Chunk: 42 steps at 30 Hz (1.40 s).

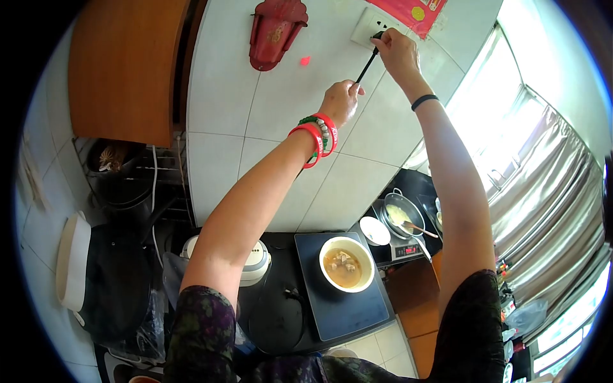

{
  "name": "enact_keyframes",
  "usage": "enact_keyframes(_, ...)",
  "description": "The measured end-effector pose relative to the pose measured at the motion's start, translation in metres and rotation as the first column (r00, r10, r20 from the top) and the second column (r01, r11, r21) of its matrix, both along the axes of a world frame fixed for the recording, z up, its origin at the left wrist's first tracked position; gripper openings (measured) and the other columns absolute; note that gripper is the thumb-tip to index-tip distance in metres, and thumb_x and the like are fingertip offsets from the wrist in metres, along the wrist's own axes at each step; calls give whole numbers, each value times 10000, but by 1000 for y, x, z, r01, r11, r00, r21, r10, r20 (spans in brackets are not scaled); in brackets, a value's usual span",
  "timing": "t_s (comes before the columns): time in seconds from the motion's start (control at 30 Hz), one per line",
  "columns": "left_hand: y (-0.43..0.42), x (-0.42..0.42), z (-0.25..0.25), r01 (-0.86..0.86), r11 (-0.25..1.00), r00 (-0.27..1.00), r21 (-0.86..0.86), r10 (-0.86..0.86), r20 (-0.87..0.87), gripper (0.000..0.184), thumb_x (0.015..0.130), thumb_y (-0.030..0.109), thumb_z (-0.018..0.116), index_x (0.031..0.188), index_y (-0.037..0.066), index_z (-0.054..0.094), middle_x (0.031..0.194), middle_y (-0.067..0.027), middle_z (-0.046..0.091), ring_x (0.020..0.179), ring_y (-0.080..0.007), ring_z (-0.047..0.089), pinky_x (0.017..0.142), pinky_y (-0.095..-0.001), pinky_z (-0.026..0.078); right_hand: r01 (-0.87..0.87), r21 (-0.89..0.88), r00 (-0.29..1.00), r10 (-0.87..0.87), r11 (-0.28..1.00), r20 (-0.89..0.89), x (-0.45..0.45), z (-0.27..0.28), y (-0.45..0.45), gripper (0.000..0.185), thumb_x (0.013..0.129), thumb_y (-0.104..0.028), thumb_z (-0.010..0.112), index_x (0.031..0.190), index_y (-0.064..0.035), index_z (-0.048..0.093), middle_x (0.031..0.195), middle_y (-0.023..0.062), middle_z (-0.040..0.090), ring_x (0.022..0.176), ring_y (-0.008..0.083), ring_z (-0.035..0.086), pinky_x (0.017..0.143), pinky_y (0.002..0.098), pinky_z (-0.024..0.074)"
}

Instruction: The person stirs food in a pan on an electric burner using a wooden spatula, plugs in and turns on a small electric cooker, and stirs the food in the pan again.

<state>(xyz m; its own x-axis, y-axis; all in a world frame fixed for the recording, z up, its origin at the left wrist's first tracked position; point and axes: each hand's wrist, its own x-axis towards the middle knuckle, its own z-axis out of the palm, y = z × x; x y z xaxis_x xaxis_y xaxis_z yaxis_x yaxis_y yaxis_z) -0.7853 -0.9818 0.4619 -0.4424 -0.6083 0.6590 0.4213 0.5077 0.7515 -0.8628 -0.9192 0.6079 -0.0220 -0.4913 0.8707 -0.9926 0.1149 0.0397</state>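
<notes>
High on the tiled wall, my right hand (401, 56) pinches a black plug (377, 37) against the lower part of a white wall socket (364, 27). How far the plug sits in the socket cannot be seen. A black power cord (366, 67) runs down from the plug into my left hand (340, 102), whose fingers are closed around it. Red and green bracelets (314, 137) circle my left wrist, and a black band (424, 101) is on the right. Past the left hand, most of the cord is hidden.
Below, a white pot of soup (369, 268) stands on a dark board (338, 319). A white rice-cooker-like appliance (257, 263) is partly behind my left arm. To the right are a white bowl (375, 231) and a wok (399, 210) on an induction cooker (407, 250).
</notes>
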Motion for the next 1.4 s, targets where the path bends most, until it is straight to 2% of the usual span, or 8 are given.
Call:
enact_keyframes(0.3,4,-1,-1,-122,992,992,-33,122,-11,278,951,224,440,890,26,625,604,-28,479,554,-123,440,551,-293,401,33,275,970,36,961,-241,-13,32,4,149,822,-139,635,775,-12,573,640,89,605,577,180,583,551,319,448)
enact_keyframes(0.57,-16,-5,-33,-377,911,922,-165,387,30,297,948,248,456,970,-23,574,681,-153,584,649,-277,580,623,-387,456,33,299,961,51,954,-270,-6,39,-4,172,801,-147,651,732,-10,572,677,119,602,656,244,591,598,357,463)
enact_keyframes(0.67,-27,12,-48,-434,704,811,-562,577,96,331,940,266,465,1021,-50,524,766,-203,612,718,-335,610,655,-417,483,102,376,962,5,921,-274,-1,41,-9,186,773,-173,675,725,-16,589,749,155,603,758,319,597,673,392,478)
enact_keyframes(0.77,3,40,-52,-579,568,510,-585,812,285,325,916,266,497,1011,-45,501,948,-223,592,849,-369,590,690,-430,510,181,370,942,-53,911,-330,1,50,-7,188,775,-177,673,715,-20,589,706,118,617,691,268,616,633,349,491)
enact_keyframes(0.83,30,72,-47,-554,558,511,-617,814,276,328,909,255,514,1039,-45,499,964,-216,587,880,-365,582,712,-422,504,-34,524,999,29,851,18,-8,54,-5,195,791,-204,668,724,-32,603,650,68,629,609,190,626,586,301,498)
enact_keyframes(0.93,37,123,-39,-525,529,578,-667,796,177,318,898,218,541,1077,-42,500,979,-203,580,913,-356,575,754,-403,492,-118,190,993,116,975,24,-30,65,7,217,809,-237,663,725,-45,606,607,35,629,550,128,613,551,270,496)
enact_keyframes(1.07,34,175,-26,-456,646,763,-612,638,105,233,891,135,557,1059,-22,518,988,-192,572,903,-326,577,783,-370,474,-72,287,997,69,955,22,-14,51,15,229,808,-224,659,705,-36,578,602,48,624,547,127,602,538,278,492)
enact_keyframes(1.4,4,247,-40,-484,670,758,-563,642,114,187,927,125,516,1083,26,545,1000,-121,577,915,-222,580,756,-303,486,3,412,999,14,911,-38,-4,53,-12,252,841,-174,629,651,-28,553,569,35,592,480,93,539,438,242,426)
